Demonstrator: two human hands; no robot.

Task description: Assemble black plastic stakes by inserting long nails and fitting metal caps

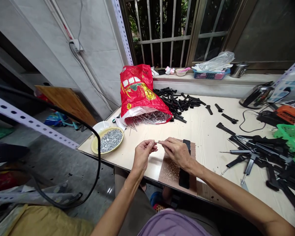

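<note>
My left hand is closed in a pinch above the table's front part. Close against it, my right hand also pinches, its fingertips nearly meeting those of the left. A tiny, thin piece shows between the fingertips, too small to name. Under my right hand lies a brown board strewn with pale specks, with a long black pad on it. To the left, a yellow bowl holds many small shiny metal pieces. Behind my hands, a red bag lies open towards me, full of thin metal rods.
Black plastic parts are heaped beside the bag. At right lies a pile of black handled tools with metal shafts, near a green basket. A kettle stands at the back right. A black cable loops past the table's left edge.
</note>
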